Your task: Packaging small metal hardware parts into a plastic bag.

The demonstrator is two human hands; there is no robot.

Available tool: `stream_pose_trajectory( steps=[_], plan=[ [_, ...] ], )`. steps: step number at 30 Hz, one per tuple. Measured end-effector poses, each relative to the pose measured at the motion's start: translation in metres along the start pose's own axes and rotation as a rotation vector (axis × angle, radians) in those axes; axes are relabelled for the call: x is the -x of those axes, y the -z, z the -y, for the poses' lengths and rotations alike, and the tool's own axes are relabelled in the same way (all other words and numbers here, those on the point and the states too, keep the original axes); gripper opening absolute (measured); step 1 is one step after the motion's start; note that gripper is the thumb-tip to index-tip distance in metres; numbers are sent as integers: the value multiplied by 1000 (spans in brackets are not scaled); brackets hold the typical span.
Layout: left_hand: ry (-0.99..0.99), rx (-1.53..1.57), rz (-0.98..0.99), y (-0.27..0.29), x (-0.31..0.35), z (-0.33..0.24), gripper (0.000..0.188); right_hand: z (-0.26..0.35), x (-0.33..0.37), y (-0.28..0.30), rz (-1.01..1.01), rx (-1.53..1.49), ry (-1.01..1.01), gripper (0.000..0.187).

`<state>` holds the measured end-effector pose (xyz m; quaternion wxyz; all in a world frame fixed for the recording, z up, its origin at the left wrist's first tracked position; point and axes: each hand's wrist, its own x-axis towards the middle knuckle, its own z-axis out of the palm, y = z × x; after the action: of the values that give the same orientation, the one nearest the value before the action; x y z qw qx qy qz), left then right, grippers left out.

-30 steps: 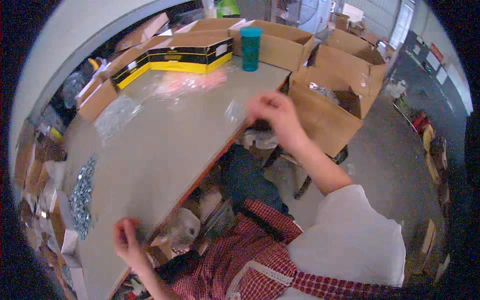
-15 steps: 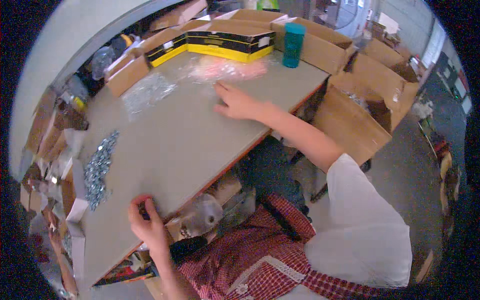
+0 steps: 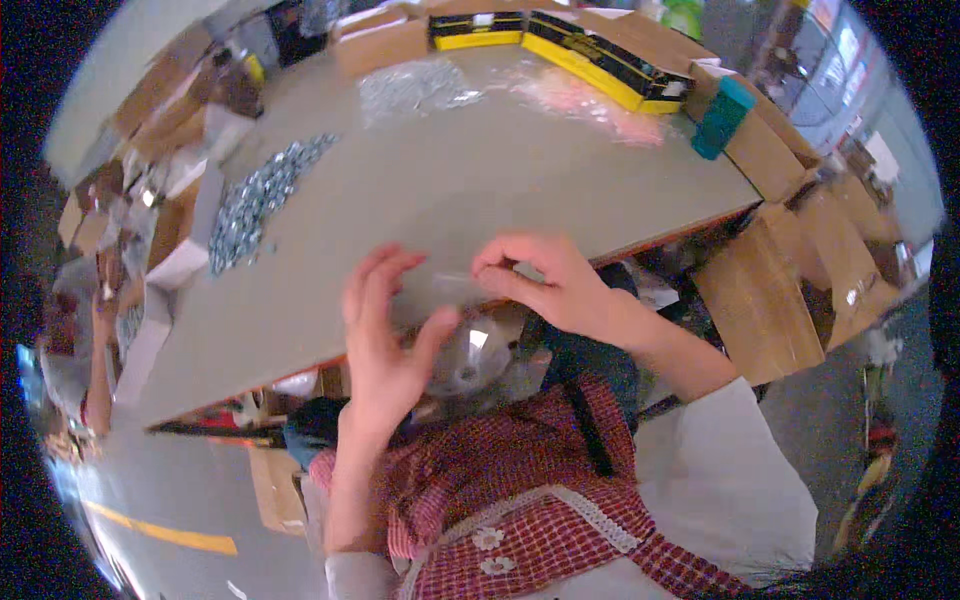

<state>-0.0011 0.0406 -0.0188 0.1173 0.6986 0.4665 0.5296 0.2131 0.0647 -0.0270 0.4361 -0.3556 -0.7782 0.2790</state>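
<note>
Over the table's near edge, my right hand [image 3: 550, 285] is closed in a pinch. From its fingertips a small clear plastic bag [image 3: 453, 286] sticks out toward the left, blurred and hard to make out. My left hand [image 3: 385, 335] hovers facing it, thumb and fingers apart, with nothing visible in its grasp. Farther left on the grey table [image 3: 400, 190] lies a heap of small shiny metal parts [image 3: 262, 205]. Flat clear plastic bags [image 3: 412, 92] are spread at the back, and pink-tinted clear bags [image 3: 595, 105] lie to their right.
Black-and-yellow boxes [image 3: 590, 62] line the back edge, beside a teal bottle [image 3: 722, 118]. Open cardboard boxes [image 3: 765, 290] stand off the table's right end. White-sided cartons [image 3: 188, 228] run along the left. A clear bulging plastic item [image 3: 472, 355] sits below the near edge.
My right hand has come back from the pink-tinted bags to the near edge, now pinching a clear bag. My left hand has risen beside it and opened. The view has turned left.
</note>
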Motion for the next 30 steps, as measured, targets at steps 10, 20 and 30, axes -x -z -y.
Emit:
stream_pose_trajectory(
  steps=[10,20,30],
  plan=[
    [284,315,258,25,23,-16,7,41,-2,-2,353,-133,-145,18],
    [-119,-172,89,24,24,-16,10,38,7,-6,453,-370,-338,10],
    [271,123,263,21,34,-32,20,48,13,-24,193,176,19,16]
  ],
)
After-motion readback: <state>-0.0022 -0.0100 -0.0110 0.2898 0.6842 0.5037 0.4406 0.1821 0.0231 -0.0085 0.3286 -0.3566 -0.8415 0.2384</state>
